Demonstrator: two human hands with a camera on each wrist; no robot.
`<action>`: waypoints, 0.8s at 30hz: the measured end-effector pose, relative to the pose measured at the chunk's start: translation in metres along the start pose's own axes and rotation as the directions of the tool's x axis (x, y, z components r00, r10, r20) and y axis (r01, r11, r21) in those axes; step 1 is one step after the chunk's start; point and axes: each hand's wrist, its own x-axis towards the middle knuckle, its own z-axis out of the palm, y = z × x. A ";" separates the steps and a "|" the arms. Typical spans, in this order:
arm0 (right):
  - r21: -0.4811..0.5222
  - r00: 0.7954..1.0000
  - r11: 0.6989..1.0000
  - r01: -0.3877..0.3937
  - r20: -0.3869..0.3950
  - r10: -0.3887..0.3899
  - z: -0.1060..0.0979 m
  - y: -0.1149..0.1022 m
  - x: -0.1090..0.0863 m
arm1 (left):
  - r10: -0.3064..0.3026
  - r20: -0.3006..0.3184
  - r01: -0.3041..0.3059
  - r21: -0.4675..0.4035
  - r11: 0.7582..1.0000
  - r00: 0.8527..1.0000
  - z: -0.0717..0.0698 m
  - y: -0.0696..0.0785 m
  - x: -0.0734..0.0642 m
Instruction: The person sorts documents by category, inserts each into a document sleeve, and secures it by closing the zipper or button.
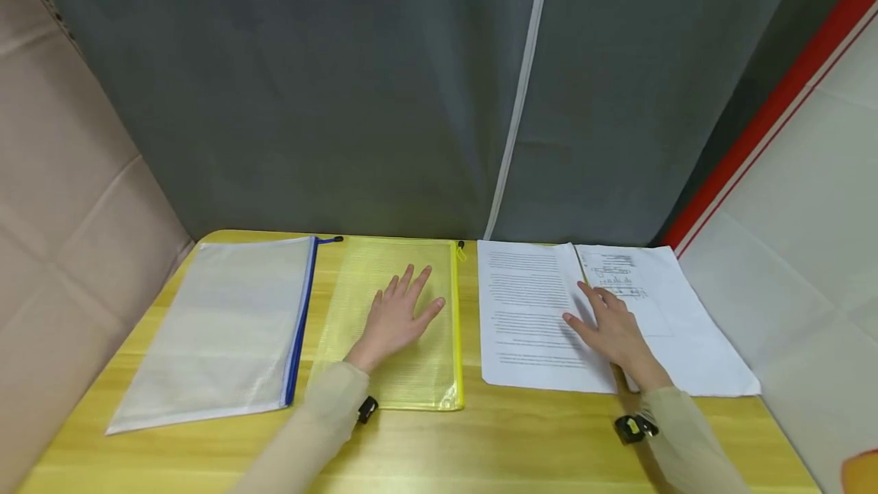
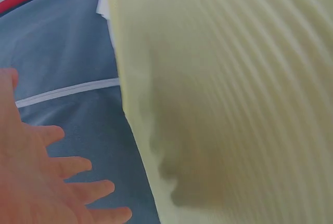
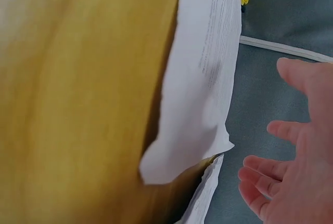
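My left hand [image 1: 394,319] is over a yellow translucent zip pouch [image 1: 418,364] with its fingers spread. In the left wrist view the left hand [image 2: 47,177] shows straight fingers and holds nothing, and the ribbed pouch [image 2: 234,99] carries its shadow. My right hand [image 1: 617,334] is above the seam between two sets of paper, fingers slightly bent and nothing in them. Under it on the left lies a printed text sheet [image 1: 528,311]; on the right, a sheet with diagrams [image 1: 686,349]. The right wrist view shows the right hand [image 3: 291,151] apart from the curling paper edge [image 3: 192,99].
A clear zip pouch with a blue edge [image 1: 219,334] lies at the left of the wooden table [image 1: 480,448]. A grey curtain [image 1: 329,97] hangs behind the table. White padded walls [image 1: 809,265] flank it, with a red strip [image 1: 775,113] on the right.
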 end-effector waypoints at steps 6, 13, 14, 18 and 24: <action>0.015 1.000 1.000 0.009 0.002 -0.009 0.003 0.006 -0.002 | -0.003 -0.018 -0.001 -0.174 0.985 1.000 0.015 0.024 0.006; 0.071 1.000 0.997 -0.010 0.003 0.010 0.007 0.011 -0.001 | 0.029 0.018 -0.023 -0.254 0.967 0.999 0.037 0.048 0.004; 0.080 1.000 0.997 -0.016 0.003 0.016 0.007 0.012 -0.001 | 0.031 0.021 -0.024 -0.269 0.963 0.999 0.039 0.051 0.004; 0.106 0.998 0.993 -0.056 0.017 0.055 0.008 0.013 -0.002 | 0.057 0.024 -0.047 -0.293 0.955 0.998 0.048 0.062 0.006; 0.149 0.992 0.982 -0.118 0.066 0.109 0.011 0.013 -0.002 | 0.085 0.037 -0.071 -0.296 0.953 0.996 0.062 0.076 0.012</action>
